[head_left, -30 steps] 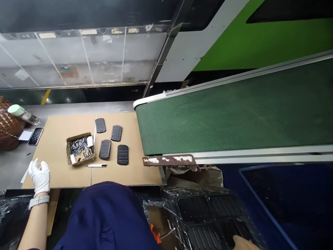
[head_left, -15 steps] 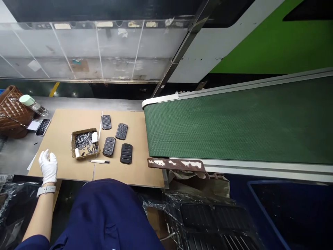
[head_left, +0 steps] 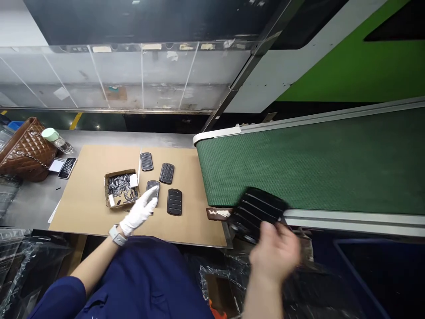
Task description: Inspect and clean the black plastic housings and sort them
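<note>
My left hand, in a white glove, hovers over the cardboard with its fingers stretched out and holding nothing. Its fingertips partly cover a black ribbed panel, and a slim white tool beneath is mostly hidden. Bare and motion-blurred, my right hand grips a larger-looking black ribbed panel tilted over the near edge of the green conveyor belt. More black ribbed panels lie flat on the cardboard. Left of them stands a shallow box of small dark strips.
Brown cardboard covers the metal table. A quilted brown bag, a bottle with a mint lid and a phone sit at the far left. The rusty conveyor bracket juts out at the cardboard's right edge.
My left hand has moved right, from the cardboard's left edge toward the panels. My right hand has come into view from below with a black ribbed panel. The view has shifted slightly.
</note>
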Demonstrator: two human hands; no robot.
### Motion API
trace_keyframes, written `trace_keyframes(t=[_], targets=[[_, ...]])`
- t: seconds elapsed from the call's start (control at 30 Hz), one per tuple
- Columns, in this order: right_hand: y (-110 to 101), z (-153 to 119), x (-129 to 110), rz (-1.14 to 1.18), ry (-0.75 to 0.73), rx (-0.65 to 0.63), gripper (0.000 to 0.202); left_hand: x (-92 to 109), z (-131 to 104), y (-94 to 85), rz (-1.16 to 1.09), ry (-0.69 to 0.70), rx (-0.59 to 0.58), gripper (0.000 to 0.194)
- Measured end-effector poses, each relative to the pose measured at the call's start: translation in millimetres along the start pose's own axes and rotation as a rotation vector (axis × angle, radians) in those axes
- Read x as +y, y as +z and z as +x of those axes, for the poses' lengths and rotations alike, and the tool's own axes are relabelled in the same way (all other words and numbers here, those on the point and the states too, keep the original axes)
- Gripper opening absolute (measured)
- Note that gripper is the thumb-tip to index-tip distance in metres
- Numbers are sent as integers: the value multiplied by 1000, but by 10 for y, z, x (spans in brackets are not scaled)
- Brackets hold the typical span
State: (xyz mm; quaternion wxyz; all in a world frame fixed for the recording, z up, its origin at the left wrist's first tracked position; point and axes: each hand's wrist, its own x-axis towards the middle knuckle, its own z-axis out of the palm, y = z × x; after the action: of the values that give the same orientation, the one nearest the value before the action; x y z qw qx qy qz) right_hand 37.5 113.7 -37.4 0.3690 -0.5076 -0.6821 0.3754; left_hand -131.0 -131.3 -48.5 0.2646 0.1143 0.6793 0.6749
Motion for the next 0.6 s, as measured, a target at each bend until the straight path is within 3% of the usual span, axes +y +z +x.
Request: trace_keyframes(t=[0.07,0.13,0.2,0.23,0.27,0.33,0.4,0.43,0.47,0.6], targets=[[431,-328,-241,134,-26,-172,63,31,35,173,-270,-13,-86,69],[819,-709,-493,201,-97,-580,53,63,86,185,-499,-73,-100,82],[1076,-1041,-700,207,-265,-909,48,94,159,71,-651,-130,-71,75],[1147,-1158,-775,207,-342,-982,45,111,202,-11,-695,-147,-55,66],[1188,-1234,-830,210,-397,-985,41,131,248,-99,-729,-164,-49,59],[1221,-1272,-885,228,-409,-848,37,186,339,-266,-817,-211,-87,59],[1253,-1214,-892,245,-301,-708,38,264,417,-402,-952,-267,-153,67],[1284,-1177,-890,254,-217,-703,41,309,449,-457,-1012,-285,-181,68],[1326,-1148,-889,271,-119,-747,44,357,476,-505,-1054,-295,-202,68],[1530,-1168,-962,451,274,-1125,51,518,555,-650,-1090,-346,-267,69]])
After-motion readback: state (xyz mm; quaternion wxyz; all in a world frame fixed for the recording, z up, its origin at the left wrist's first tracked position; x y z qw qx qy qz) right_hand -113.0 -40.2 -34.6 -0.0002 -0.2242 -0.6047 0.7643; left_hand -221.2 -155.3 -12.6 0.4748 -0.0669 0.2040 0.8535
